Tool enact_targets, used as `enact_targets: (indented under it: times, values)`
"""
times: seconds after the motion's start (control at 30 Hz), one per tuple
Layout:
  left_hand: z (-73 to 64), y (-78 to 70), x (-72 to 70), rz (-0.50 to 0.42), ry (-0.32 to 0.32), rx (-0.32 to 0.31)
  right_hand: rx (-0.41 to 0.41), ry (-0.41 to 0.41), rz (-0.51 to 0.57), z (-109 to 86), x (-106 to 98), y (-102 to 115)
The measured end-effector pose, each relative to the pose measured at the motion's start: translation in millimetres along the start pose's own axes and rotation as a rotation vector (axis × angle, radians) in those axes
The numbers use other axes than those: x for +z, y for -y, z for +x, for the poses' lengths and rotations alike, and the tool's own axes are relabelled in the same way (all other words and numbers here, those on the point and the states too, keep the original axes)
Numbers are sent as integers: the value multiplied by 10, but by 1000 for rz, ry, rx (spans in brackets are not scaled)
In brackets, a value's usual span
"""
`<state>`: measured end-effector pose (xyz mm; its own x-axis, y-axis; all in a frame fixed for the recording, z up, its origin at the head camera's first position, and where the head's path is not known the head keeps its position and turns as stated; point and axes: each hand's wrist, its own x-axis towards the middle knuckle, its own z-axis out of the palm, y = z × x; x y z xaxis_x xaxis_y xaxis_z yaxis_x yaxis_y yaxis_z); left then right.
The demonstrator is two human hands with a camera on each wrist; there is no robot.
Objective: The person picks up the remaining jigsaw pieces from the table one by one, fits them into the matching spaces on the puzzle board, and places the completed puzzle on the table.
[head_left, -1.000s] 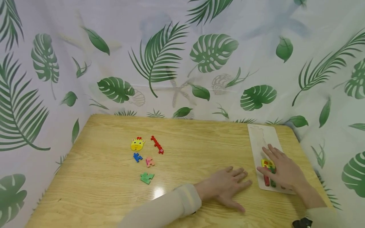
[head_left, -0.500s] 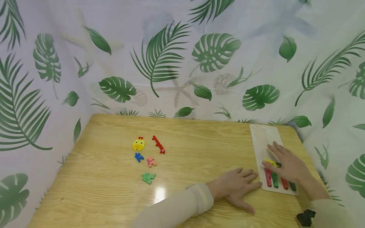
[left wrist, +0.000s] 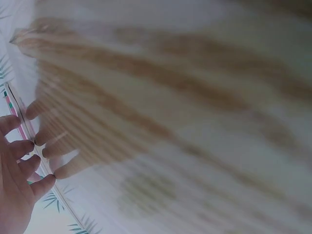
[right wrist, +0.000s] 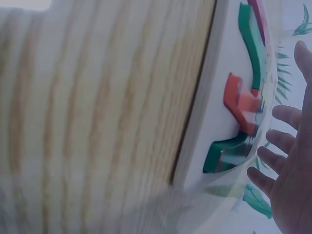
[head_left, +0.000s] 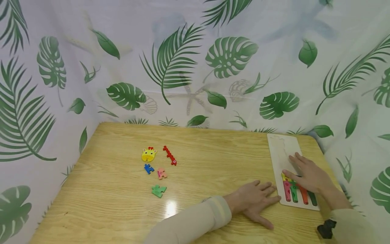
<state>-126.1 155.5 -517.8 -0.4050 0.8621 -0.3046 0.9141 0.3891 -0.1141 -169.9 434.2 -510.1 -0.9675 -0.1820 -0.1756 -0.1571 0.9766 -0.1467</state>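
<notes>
Spanning part of the pale board [head_left: 278, 152], the right hand [head_left: 309, 176] shows parted fingers (coloured pieces [head_left: 294, 195] lie beside it). The left hand [head_left: 254, 200] lies spread on the table [head_left: 213, 162].

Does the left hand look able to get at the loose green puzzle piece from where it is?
Probably yes. The left hand lies near the pale board, seems to hold nothing, and only bare table shows between it and the green puzzle piece; it would likely need to swing left.
</notes>
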Motion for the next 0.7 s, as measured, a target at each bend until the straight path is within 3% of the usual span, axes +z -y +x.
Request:
enact_targets:
  times: [0.27,0.7]
  values:
    - [49,-28,-32,45,8,12,6,6,-14,10,22,-35]
    - [68,-44,-18,12,-3,19,20,-12,-4,36,86,-77]
